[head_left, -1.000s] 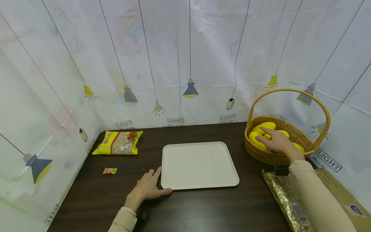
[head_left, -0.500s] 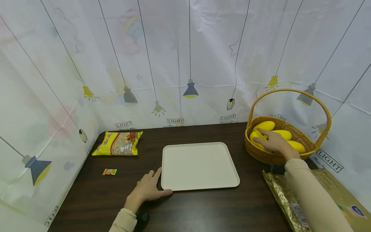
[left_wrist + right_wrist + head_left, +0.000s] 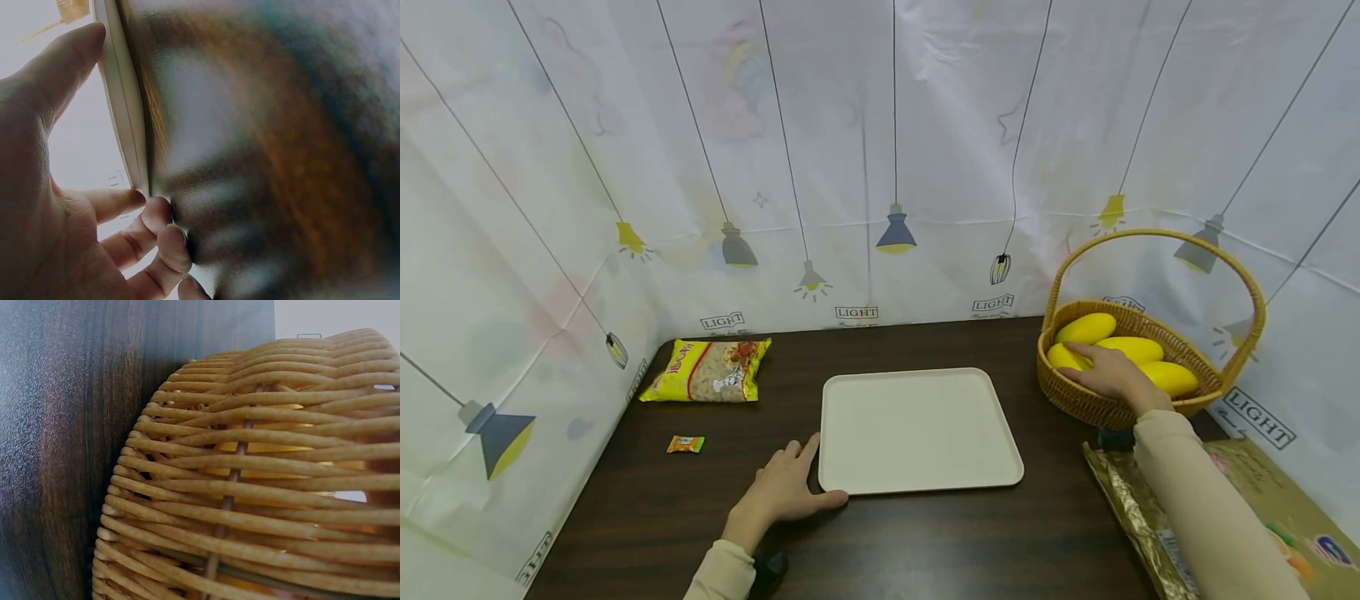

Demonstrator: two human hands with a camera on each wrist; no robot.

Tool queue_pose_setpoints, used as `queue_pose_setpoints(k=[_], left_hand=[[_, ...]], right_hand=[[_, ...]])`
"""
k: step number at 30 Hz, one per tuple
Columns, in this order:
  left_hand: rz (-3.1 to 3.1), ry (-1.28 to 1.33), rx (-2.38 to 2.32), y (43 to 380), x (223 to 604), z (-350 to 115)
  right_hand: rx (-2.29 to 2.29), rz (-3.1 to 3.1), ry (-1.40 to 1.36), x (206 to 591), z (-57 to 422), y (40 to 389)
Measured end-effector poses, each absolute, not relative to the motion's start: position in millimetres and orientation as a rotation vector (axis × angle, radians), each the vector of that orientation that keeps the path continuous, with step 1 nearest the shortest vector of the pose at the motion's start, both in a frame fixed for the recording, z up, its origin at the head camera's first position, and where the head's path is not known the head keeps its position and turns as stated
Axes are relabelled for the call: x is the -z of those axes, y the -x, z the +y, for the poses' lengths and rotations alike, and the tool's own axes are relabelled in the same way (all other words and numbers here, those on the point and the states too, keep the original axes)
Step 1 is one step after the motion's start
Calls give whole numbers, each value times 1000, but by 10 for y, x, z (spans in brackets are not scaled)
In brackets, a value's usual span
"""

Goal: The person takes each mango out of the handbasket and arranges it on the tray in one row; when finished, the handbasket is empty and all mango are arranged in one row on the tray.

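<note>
My left hand (image 3: 782, 487) rests at the near left corner of a cream tray (image 3: 917, 433). Its thumb lies along the front edge and the index finger touches the left side; in the left wrist view the thumb (image 3: 69, 59) reaches across the tray's rim (image 3: 128, 112). At the right, my right hand (image 3: 1112, 377) is down inside a wicker basket (image 3: 1078, 406), with thumb and index finger around a yellow mango-like fruit (image 3: 1064, 358). Several similar yellow fruits (image 3: 1131, 348) lie beside it. Woven basket wall (image 3: 250, 469) hides most of that hand in the right wrist view.
A yellow snack bag (image 3: 707, 371) lies at the back left, a small orange wrapped candy (image 3: 686, 444) in front of it. A gold package (image 3: 1247, 492) lies under the right forearm. The basket's tall handle (image 3: 1157, 233) arches above the fruit. A printed curtain (image 3: 790, 167) stands behind.
My right hand has shifted slightly left and sunk lower among the fruits, its thumb and index finger closing around the left one. The left hand stays at the tray.
</note>
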State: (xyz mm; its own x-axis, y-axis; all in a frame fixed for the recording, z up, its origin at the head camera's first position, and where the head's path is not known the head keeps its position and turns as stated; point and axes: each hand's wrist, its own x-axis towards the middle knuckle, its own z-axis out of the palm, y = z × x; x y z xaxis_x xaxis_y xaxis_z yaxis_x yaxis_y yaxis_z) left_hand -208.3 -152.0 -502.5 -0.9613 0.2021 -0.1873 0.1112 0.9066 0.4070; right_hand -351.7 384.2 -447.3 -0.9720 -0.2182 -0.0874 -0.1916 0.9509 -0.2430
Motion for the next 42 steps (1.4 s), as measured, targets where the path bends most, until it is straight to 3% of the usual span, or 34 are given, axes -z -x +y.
queue_pose_setpoints(k=[31,42], left_hand=[[2849,-242,-576,2061,5000,-1520],[2848,-243,-573,2070,4995,-1506]], right_hand=[[547,3109,274,4156,3860,3310],[656,3289,286,4006,3634,3177]])
